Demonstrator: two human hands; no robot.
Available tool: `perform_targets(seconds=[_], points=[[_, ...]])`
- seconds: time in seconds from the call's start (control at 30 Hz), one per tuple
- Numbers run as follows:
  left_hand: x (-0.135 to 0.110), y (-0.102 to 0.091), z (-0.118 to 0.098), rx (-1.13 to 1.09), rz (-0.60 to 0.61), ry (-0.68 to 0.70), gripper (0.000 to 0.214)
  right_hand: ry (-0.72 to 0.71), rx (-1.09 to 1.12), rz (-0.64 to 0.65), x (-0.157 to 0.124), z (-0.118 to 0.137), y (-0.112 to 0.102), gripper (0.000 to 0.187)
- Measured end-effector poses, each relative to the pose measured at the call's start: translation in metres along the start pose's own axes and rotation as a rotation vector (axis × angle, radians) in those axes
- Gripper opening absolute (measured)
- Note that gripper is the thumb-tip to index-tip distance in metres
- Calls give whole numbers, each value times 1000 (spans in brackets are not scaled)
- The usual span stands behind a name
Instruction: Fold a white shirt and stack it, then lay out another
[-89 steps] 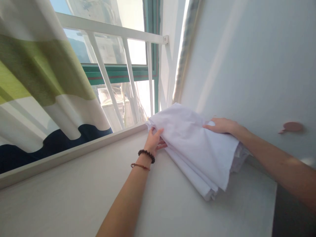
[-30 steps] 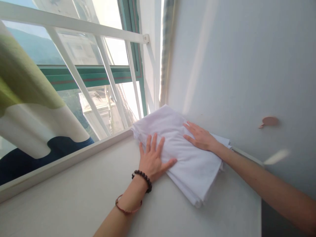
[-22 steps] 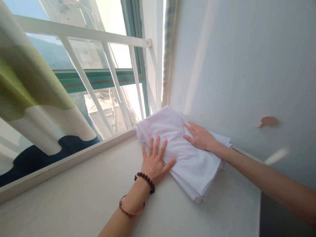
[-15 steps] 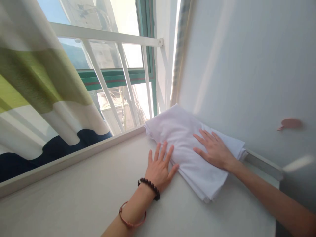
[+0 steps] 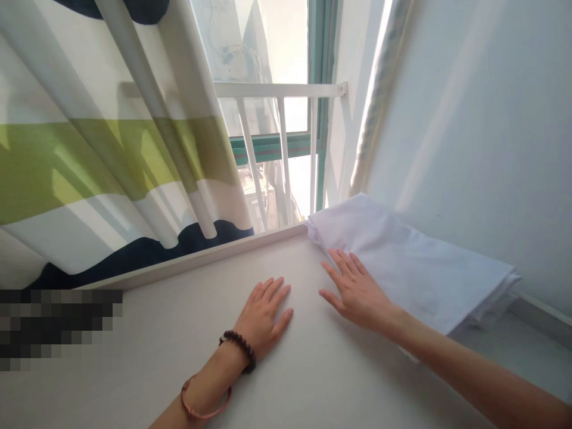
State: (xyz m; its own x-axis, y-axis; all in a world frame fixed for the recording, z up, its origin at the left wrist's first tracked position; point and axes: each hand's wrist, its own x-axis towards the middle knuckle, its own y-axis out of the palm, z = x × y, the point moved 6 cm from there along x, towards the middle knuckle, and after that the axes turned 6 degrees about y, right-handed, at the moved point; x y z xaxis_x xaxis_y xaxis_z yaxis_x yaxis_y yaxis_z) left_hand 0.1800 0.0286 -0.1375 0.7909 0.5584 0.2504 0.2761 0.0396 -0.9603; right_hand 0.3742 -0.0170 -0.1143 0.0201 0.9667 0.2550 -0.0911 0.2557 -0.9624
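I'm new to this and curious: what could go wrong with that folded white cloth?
The right hand, overlapping the white cloth in view, might drag its edge askew. The uneven layers at its right end could slip. The beaded bracelet could snag the white cloth on contact.

At the left hangs a cloth curtain (image 5: pixel 120 155) with bands of white, olive green and dark blue. Beside it, a white railing with thin bars (image 5: pixel 286 90) stands before a green window frame (image 5: pixel 320 47). At the right is a smooth pale wall (image 5: pixel 513 149), crossed by a streak of sunlight.
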Motion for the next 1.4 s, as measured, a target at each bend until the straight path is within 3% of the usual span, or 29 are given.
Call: perform_targets(seconds=[0.1, 0.17, 0.27, 0.37, 0.5, 0.6, 0.7, 0.87, 0.97, 1.07, 1.13, 1.2, 1.23, 1.3, 1.4], points=[[-59, -21, 29, 1, -58, -9, 42, -195, 79, 146, 11, 80, 34, 63], [-100, -35, 50, 26, -98, -90, 40, -223, 117, 179, 21, 122, 52, 62], [-161, -56, 76, 93, -150, -262, 37, -213, 164, 71, 39, 167, 63, 56], [-213, -76, 93, 163, -189, -383, 33, -200, 221, -48, 57, 194, 65, 45], [-271, -100, 113, 238, -213, -541, 30, -172, 253, -92, 77, 206, 72, 39], [-299, -111, 126, 279, -233, -664, 29, -162, 252, -81, 83, 206, 79, 41], [-306, -112, 135, 276, -231, -731, 30, -176, 242, -75, 83, 205, 84, 44], [-296, -106, 136, 305, -148, -760, 33, -185, 239, -89, 81, 204, 85, 46], [-301, -116, 137, 469, -89, -837, 35, -197, 232, -93, 81, 203, 86, 48], [-329, -143, 142, 755, -90, -1070, 46, -207, 222, -96, 80, 202, 86, 50], [-364, -162, 148, 828, -123, -1343, 61, -212, 218, -94, 80, 202, 87, 51], [-404, -171, 155, 693, -151, -1619, 68, -211, 217, -98, 80, 202, 87, 50], [-420, -172, 159, 579, -157, -1689, 65, -210, 220, -99, 80, 202, 86, 49], [-439, -173, 166, 405, -167, -1697, 55, -210, 232, -92, 79, 202, 85, 49], [-444, -182, 169, 346, -228, -1562, 43, -216, 250, -66, 78, 201, 85, 49]])
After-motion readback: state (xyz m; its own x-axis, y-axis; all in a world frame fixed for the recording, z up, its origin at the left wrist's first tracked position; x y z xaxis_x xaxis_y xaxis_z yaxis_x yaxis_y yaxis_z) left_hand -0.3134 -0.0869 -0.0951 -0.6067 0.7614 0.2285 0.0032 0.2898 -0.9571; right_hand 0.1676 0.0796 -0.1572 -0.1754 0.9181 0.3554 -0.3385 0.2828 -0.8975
